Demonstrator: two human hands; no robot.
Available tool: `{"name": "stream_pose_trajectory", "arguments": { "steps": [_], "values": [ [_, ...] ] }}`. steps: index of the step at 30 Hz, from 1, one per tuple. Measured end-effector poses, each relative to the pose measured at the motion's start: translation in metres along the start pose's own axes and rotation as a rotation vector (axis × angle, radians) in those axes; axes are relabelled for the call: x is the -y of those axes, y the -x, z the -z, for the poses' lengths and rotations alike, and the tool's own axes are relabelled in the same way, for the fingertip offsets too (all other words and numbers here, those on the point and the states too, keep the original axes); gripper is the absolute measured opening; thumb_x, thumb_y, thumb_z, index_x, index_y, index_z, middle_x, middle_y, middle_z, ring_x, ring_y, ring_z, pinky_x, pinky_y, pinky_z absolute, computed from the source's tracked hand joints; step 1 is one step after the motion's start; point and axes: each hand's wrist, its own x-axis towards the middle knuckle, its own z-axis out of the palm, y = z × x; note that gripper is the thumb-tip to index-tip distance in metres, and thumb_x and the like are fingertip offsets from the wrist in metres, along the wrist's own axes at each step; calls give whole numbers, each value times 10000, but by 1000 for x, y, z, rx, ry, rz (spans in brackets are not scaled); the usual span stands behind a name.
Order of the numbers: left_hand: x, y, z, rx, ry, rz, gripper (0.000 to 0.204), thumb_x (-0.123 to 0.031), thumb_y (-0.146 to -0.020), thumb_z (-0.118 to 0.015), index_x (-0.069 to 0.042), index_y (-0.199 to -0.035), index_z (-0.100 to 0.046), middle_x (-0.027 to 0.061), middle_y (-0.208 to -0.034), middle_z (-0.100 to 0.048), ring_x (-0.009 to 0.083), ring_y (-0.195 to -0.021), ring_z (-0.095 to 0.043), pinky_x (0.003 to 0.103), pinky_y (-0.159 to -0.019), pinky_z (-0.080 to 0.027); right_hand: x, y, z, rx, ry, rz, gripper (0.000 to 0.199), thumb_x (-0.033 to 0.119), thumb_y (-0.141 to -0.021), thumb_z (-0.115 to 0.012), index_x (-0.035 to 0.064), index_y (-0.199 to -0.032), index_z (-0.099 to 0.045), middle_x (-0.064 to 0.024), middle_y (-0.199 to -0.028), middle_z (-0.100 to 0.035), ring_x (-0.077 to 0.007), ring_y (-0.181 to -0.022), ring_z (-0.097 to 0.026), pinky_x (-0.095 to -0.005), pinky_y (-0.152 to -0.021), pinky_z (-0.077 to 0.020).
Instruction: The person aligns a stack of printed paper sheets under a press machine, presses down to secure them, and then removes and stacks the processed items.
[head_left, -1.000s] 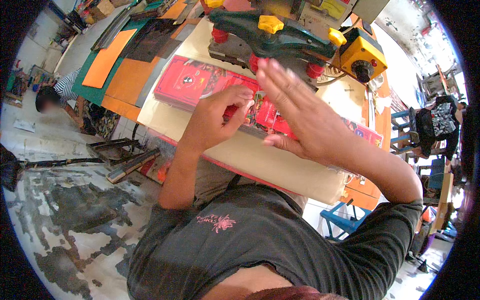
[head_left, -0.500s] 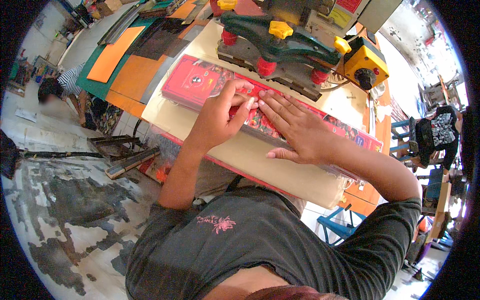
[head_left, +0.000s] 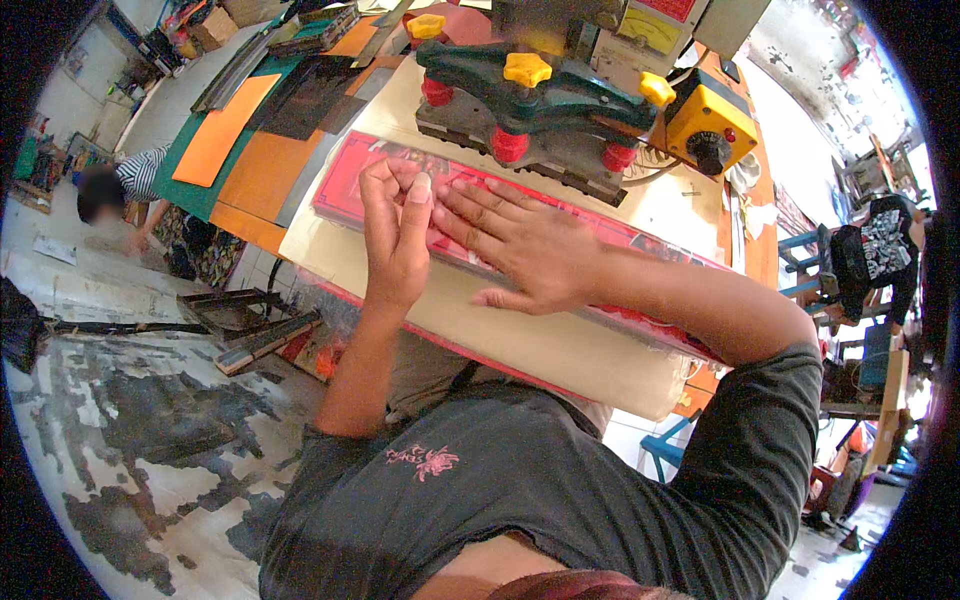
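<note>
Facing the machine (head_left: 480,75), we have both bare hands at a long red stack (head_left: 345,190) with printed pictures, which lies lengthwise on a cream board (head_left: 480,310) just on the near side of the machine. Our right hand (head_left: 530,255) lies palm down over the stack, below the machine's front edge, its fingers stretched out side by side and its thumb held away from them over the cream board. Our left hand (head_left: 395,240) is at the part of the stack nearer the machine's left end, with the thumb pointing up and the fingers bent toward it; we cannot tell whether anything is pinched between them. The two hands nearly meet, fingertips to fingertips. Across the machine's dark green bar sit yellow knobs (head_left: 528,70), with round red parts (head_left: 510,145) under it, and at its right end is a yellow box (head_left: 710,120) with a black dial (head_left: 710,153). Left of the machine we see an orange sheet (head_left: 227,130) on a green mat (head_left: 190,180), beside a dark sheet (head_left: 305,100), all upon an orange table (head_left: 262,190). Farther left of the machine, beyond the table, a co-worker (head_left: 145,175) in a striped top bends low. Nearer us than the machine, and to its right, part of a blue stool (head_left: 665,445) shows below the board.
</note>
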Motion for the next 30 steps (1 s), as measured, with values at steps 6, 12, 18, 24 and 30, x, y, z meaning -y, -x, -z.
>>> {"name": "stream_pose_trajectory", "arguments": {
  "steps": [6, 12, 18, 24, 30],
  "values": [
    [-50, -30, 1, 143, -578, -119, 205, -152, -974, -666, -13, -1117, -620, 85, -965, -630, 173, -911, -617, 318, -833, -503, -3, 0, -5, 23, -39, -14, 879, 476, -949, -512, -29, -1599, -203, -272, -1661, -199, -382, -1556, -208, -487, -1278, -165],
    [-64, -98, 44, 159, -934, -307, 263, -186, -952, -684, 11, -1122, -647, 192, -1082, -690, 347, -1032, -665, 415, -907, -511, -4, -1, -5, 9, -75, -8, 890, 356, -878, -575, -22, -1598, -215, -256, -1667, -200, -373, -1558, -210, -474, -1283, -172],
    [27, -123, 95, 341, -1243, -110, 490, -431, -1044, -507, 14, -1161, -676, 251, -1132, -684, 429, -1085, -642, 463, -933, -493, -1, -8, -5, 36, -119, -11, 878, 287, -835, -599, -28, -1580, -259, -255, -1658, -228, -379, -1553, -222, -487, -1277, -192],
    [32, -131, 81, 387, -1001, 198, 530, -445, -1049, -483, 41, -1114, -682, 262, -1050, -712, 411, -1006, -688, 447, -896, -497, -9, 5, -15, -72, -166, -21, 810, 304, -851, -603, -39, -1535, -337, -259, -1611, -315, -397, -1527, -275, -503, -1261, -225],
    [33, -132, 91, 373, -1018, 232, 529, -439, -1059, -479, 52, -1085, -676, 231, -1042, -726, 367, -992, -690, 410, -907, -490, -9, 2, -15, -91, -123, 13, 783, 334, -882, -613, -34, -1524, -355, -256, -1591, -344, -393, -1514, -301, -505, -1252, -242]
  ]
}}
